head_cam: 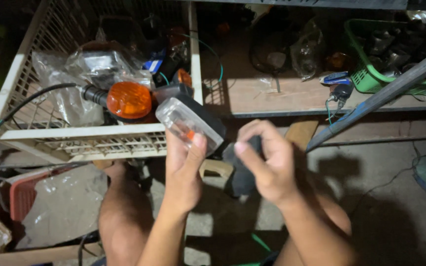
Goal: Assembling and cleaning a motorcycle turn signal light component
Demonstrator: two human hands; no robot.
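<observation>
Clear-lensed lamp [189, 124] gripped in raised left hand [183, 170]; right hand [267, 162] pinches black rubber piece [245, 172].

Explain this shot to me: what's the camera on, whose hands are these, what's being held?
There is one picture, taken by a camera worn on a person's head and looking down at their own two bare hands; their knees show below. The left hand holds up a clear-lensed lamp in a black housing. The right hand pinches a dark piece of cloth or rubber just beside it; I cannot tell which it is. Behind them a white plastic crate holds an orange-lensed lamp on a black cable, plus clear plastic bags. A green basket of dark parts sits on a wooden shelf at the upper right.
</observation>
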